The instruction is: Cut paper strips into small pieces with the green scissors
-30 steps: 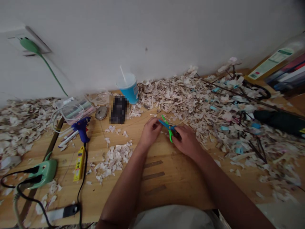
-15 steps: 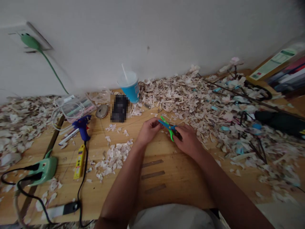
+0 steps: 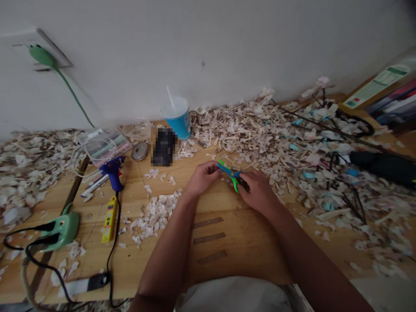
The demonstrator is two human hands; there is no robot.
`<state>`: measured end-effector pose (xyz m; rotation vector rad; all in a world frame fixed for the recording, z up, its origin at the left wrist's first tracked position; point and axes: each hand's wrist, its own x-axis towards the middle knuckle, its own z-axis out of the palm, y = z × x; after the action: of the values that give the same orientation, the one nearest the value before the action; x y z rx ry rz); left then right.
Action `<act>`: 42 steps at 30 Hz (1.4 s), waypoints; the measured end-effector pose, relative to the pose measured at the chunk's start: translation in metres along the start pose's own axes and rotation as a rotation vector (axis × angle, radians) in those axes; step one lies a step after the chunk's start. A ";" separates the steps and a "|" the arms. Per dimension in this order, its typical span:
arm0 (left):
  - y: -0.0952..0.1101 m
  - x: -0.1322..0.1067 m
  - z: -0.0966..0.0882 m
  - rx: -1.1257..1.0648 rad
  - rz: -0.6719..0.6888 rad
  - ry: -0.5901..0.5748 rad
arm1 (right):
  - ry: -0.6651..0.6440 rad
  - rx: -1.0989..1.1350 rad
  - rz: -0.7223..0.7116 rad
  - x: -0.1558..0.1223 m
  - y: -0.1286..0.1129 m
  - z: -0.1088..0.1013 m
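My right hand [image 3: 256, 186] is closed round the handles of blue and green scissors [image 3: 230, 172], whose blades point left and away from me. The blades stand slightly apart. Close to their tips, my left hand [image 3: 205, 175] is closed in a pinch; whatever lies between its fingers is too small to make out. Both hands are just above the wooden table [image 3: 234, 247]. To the left of my left arm lies a small pile of pale, petal-like scraps [image 3: 157, 216].
A large heap of scraps [image 3: 240, 125] spreads along the wall and right side, with dark twigs [image 3: 331, 125] across it. A blue cup with a straw [image 3: 178, 121] stands behind my hands. On the left are a blue glue gun [image 3: 113, 173], a yellow box [image 3: 109, 221] and a green power strip [image 3: 65, 229] with cables.
The scissor blades have closed slightly. Both hands stay in almost the same place, and the whole view has shifted a little.
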<state>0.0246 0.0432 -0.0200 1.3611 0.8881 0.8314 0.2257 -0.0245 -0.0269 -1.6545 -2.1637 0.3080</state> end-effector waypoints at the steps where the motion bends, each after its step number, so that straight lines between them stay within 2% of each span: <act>1: -0.001 0.000 -0.001 -0.009 -0.006 -0.006 | 0.000 0.002 -0.002 0.000 -0.001 -0.001; 8: -0.006 -0.002 -0.006 0.040 -0.025 -0.090 | -0.032 -0.074 -0.022 -0.002 -0.004 -0.005; 13: -0.002 -0.002 -0.005 0.133 -0.063 -0.074 | -0.046 -0.091 -0.032 -0.001 0.005 -0.011; 18: -0.006 0.000 -0.002 -0.131 -0.119 0.005 | 0.114 0.016 0.118 0.001 0.015 -0.014; 20: -0.008 0.001 0.000 -0.232 -0.158 0.025 | 0.162 0.059 0.111 0.002 0.015 -0.013; 24: -0.007 0.001 0.004 -0.254 -0.148 0.070 | 0.088 -0.018 0.006 0.000 0.009 -0.009; 29: -0.005 -0.001 0.007 -0.220 -0.119 0.066 | 0.002 -0.057 -0.023 -0.002 0.006 -0.006; 34: -0.007 -0.001 0.009 -0.136 -0.097 0.026 | 0.018 -0.033 -0.038 -0.002 0.004 -0.005; 42: -0.007 0.000 0.011 -0.171 -0.096 0.067 | 0.011 0.020 -0.029 0.000 0.001 -0.004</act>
<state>0.0347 0.0376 -0.0269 1.1395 0.9056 0.8627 0.2281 -0.0240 -0.0239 -1.6094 -2.1674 0.3102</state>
